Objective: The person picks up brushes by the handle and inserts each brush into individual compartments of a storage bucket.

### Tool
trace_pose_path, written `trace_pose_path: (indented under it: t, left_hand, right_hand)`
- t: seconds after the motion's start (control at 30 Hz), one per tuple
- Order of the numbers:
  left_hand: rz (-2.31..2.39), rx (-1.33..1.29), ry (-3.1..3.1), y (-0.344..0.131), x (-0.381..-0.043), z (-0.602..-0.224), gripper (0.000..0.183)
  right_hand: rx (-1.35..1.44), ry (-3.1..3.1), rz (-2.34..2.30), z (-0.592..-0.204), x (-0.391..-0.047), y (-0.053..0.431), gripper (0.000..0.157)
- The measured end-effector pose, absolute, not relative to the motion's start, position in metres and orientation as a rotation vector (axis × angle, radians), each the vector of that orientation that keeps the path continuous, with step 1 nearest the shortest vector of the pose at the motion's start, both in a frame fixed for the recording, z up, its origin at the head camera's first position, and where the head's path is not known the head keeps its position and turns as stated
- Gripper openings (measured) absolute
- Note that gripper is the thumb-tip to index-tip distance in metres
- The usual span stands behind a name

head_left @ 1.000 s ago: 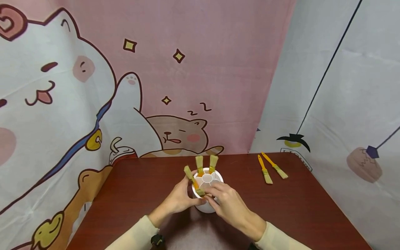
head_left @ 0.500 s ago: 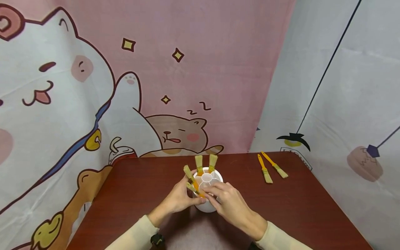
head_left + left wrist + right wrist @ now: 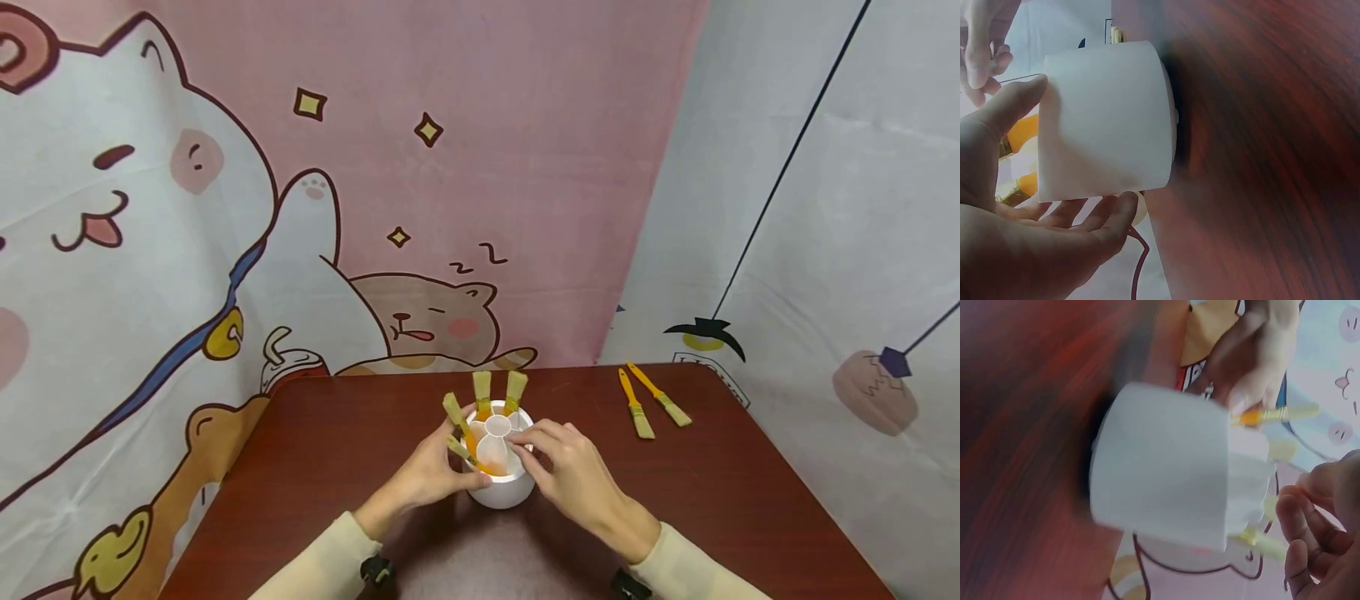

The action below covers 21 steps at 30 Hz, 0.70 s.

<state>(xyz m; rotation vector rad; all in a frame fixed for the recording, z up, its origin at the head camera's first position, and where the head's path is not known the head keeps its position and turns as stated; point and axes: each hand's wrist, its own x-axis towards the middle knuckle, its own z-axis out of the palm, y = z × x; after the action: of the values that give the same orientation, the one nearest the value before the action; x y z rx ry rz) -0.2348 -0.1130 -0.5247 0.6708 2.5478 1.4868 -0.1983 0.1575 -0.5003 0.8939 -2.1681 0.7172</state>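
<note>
- Four brushes [image 3: 482, 385] are in, two more [image 3: 636, 410] lie on the table [image 3: 360, 433] at right; the sorting looks unfinished.
- The cup [image 3: 501, 493] stands in front, its petal-like dividers [image 3: 498, 427] ringed by bristle-up brushes at back and left.
- Left hand [image 3: 426, 473] grasps the cup.
- Right hand [image 3: 576, 479], loosely curled, seems released beside the rim.
</note>
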Motion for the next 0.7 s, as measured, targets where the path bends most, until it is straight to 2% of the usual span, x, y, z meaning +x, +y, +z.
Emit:
trace_pose_path:
  t: [0.4, 0.7]
  left_hand:
    - [1.594, 0.602, 2.425, -0.115, -0.229, -0.526, 0.121]
    - [1.653, 0.474, 2.601, -0.104, -0.206, -0.525, 0.115]
  right_hand:
    - [0.76, -2.162, 0.674, -0.506, -0.229, 0.215, 0.029]
    - [0.628, -2.305, 0.575, -0.52, -0.252, 0.282, 0.027]
